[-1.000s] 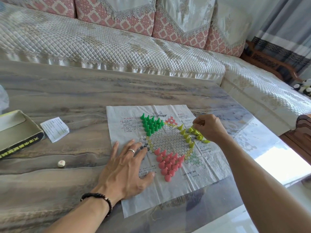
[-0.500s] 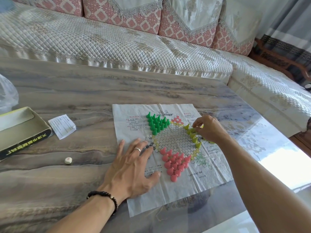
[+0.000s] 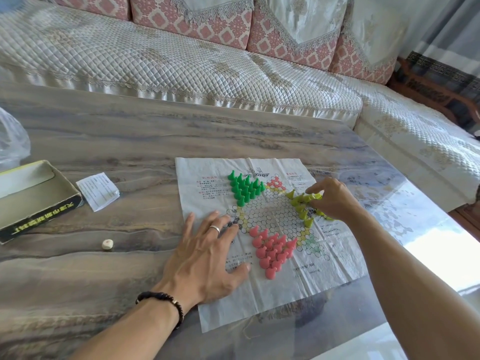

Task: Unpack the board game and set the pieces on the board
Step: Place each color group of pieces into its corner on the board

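Head view: one camera, looking down over both arms at the table (image 3: pixel 130 141).
Board: a thin paper sheet (image 3: pixel 259 289) lies flat on the table, creased, with a star grid printed in the middle.
Green pieces (image 3: pixel 244 187): standing packed in the far-left point of the star.
Pink pieces (image 3: pixel 272 252): standing packed in the near point.
Yellow pieces (image 3: pixel 301 203): in the right-hand point, a loose cluster; some lean or lie over, so this corner looks unfinished.
Right hand (image 3: pixel 335 201): over the yellow cluster, fingers (image 3: pixel 313 189) curled narrow and pinching one yellow piece at the far edge of the group. The other yellows sit directly under and just left of those fingertips, running in a line toward me along the star's edge.
Left hand (image 3: pixel 205 258): flat, fingers spread wide, pressing the sheet's left margin; it holds nothing and lies well apart from the yellows.
Key relation: the right hand is clearly the nearer one to the yellow corner, so I judge the next placing falls to it, a short move down and inward.
Off the board: box (image 3: pixel 33 201), leaflet (image 3: pixel 98 190) and die (image 3: pixel 107 244) to the left.
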A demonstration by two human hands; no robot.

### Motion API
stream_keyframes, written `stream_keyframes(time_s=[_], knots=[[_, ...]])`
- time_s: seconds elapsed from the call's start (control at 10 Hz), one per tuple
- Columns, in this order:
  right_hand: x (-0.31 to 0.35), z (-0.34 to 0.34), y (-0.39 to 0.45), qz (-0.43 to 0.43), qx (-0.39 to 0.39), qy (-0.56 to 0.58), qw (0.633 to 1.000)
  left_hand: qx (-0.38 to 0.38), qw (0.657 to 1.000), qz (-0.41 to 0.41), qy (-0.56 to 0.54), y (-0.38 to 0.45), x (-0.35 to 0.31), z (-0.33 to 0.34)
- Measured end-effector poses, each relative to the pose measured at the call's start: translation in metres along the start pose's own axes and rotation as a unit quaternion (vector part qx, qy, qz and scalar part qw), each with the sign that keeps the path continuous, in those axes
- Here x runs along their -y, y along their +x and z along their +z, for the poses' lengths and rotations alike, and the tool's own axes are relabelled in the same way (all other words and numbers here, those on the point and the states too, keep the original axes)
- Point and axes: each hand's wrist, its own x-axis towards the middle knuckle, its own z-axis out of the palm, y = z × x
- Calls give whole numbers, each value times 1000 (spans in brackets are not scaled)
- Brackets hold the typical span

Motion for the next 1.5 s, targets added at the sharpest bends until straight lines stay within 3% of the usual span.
stream_keyframes(time_s=[0.3, 0.5, 0.7, 1.0, 1.5], knots=[[3, 2, -5, 12, -15, -30, 999, 2, 1000, -2, -1, 0, -1, -2], [-5, -5, -6, 0, -70, -5, 998, 3, 1000, -1, 3, 0, -1, -2], [3, -12, -10, -33, -75, 25, 996, 3, 1000, -3, -1, -1, -2, -3], [8, -7, -12, -14, 23, -9, 1000, 7, 1000, -3, 2, -1, -1, -2], [10, 1, -6, -9, 53, -23, 998, 2, 1000, 0, 1, -1, -1, -3]])
